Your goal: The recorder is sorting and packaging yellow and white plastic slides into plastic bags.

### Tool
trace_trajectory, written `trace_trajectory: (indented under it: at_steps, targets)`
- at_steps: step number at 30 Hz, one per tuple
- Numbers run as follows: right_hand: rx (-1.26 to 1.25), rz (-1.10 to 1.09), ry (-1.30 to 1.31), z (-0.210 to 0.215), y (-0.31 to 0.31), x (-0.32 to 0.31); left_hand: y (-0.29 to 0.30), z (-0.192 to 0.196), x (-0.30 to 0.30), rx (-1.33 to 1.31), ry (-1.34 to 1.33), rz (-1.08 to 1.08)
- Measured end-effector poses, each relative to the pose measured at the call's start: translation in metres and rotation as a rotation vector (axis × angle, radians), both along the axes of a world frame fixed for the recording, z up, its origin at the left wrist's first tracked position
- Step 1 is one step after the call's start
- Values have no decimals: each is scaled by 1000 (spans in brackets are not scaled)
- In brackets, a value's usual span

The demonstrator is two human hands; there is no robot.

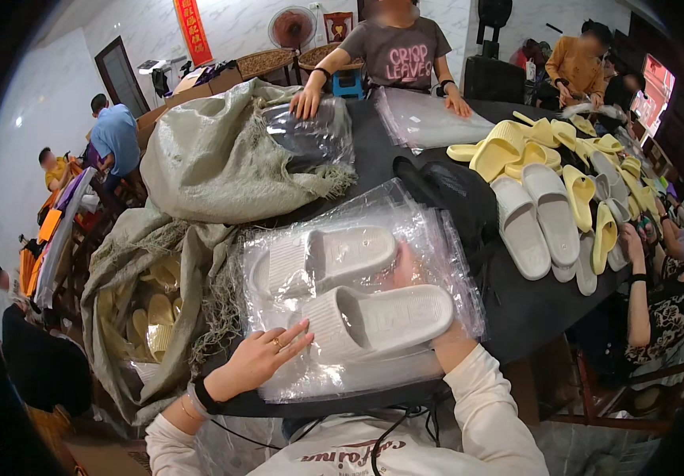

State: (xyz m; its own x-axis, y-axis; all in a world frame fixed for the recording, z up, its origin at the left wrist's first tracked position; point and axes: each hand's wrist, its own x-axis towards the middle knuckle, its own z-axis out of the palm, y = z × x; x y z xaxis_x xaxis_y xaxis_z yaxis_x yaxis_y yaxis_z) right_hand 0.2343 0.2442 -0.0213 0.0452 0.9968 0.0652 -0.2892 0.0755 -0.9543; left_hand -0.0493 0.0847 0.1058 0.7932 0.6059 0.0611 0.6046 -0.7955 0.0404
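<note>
head view. left hand lay flat and open, fingers spread, ring on one finger, pressed on a stack of clear bags at the near table edge. dark band on that wrist. right hand mostly hidden behind a white slipper; grip not clear, cannot tell whether closed or open. slipper lay on its side atop the bags, toe toward the left hand, just beside its fingertips. second white slipper already inside a bag, just behind the first. both at the near middle of the dark table.

left of the bags: grey-green sack heaped on the table, another sack hanging lower with pale yellow slippers inside. black bag just right of the stack. further right: pair of white slippers sole-down, then a pile of yellow slippers spread toward the far right edge.

far side: person in grey shirt, both hands on more clear bags. person in orange top at far right corner. another person's arm reaching in from the right. seated people at far left of room. fan against the back wall.
</note>
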Motion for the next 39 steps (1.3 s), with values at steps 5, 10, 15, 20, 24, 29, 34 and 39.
trace_trajectory:
  at_steps: [5,10,15,20,24,29,34,39]
  targets:
    - [-48,-35,-315,75,-27,15,-24,-4,-2,13,-122,243]
    - [1,-26,-281,117,-8,73,-35,-21,-2,-111,-218,299]
    - [63,9,-600,129,-27,106,-44,-7,-1,-386,-553,450]
    - [216,281,-1142,84,-59,100,-41,-30,6,-403,-873,795]
    - [243,300,-1257,78,-70,81,-46,-65,16,-251,-332,671]
    - [210,639,-983,104,-66,58,-52,-72,25,-86,-246,743]
    - [753,741,-1022,109,-51,28,-50,-78,26,-33,-290,742]
    - [813,615,-1396,96,-33,8,-48,-80,25,-49,-359,758]
